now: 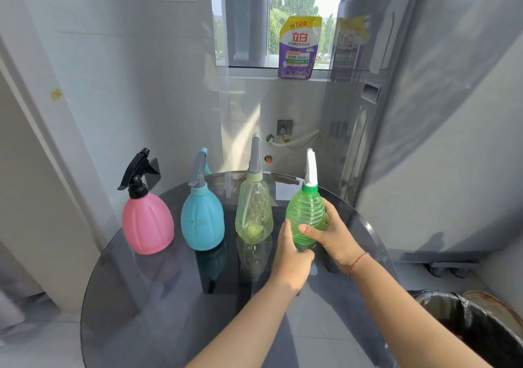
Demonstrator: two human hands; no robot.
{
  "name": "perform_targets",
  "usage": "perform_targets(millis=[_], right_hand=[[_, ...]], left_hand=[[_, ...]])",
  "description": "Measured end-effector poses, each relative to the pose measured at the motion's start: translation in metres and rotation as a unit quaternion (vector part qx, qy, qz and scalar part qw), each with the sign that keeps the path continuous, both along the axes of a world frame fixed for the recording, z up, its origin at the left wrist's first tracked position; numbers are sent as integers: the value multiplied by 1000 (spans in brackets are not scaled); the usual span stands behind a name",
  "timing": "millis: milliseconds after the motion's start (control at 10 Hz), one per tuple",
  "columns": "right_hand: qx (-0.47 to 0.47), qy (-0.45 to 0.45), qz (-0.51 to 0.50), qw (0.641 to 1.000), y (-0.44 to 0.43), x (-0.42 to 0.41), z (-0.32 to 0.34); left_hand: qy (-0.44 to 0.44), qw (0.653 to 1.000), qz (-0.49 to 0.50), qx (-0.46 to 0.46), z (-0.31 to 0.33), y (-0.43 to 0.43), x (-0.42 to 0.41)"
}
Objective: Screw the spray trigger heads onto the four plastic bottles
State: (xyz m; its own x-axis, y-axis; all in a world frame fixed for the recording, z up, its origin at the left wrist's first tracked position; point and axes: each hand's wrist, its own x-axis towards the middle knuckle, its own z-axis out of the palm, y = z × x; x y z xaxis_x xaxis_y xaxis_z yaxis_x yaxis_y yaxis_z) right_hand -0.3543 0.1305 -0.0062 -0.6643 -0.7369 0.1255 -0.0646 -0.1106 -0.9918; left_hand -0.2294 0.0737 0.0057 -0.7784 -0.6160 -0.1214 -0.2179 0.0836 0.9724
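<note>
Round smoked-glass table [175, 297], window sill behind carrying a detergent pouch [298, 49]. Four upright bottles in a row, trigger heads fitted — pink bottle [147, 223], blue bottle [202, 220], clear bottle [254, 212], green bottle [305, 214] at the right end. Left hand [293, 257] and right hand [334, 237] both wrapped around the green bottle's lower body.

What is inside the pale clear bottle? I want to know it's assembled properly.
Inside the pale clear bottle, a thin dip tube curves down to a yellowish-green lump at the bottom. Whether it holds liquid cannot be told.
</note>
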Motion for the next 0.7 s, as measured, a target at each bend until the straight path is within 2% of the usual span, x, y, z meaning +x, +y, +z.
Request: perform_targets(millis=[600,700], right_hand=[[25,10,60,998,1,-4,-2],[32,-6,37,999,2,-2,-5]], left_hand=[[-23,998,-35,36,-4,-6,-2],[-25,998,-34,53,1,-3,7]])
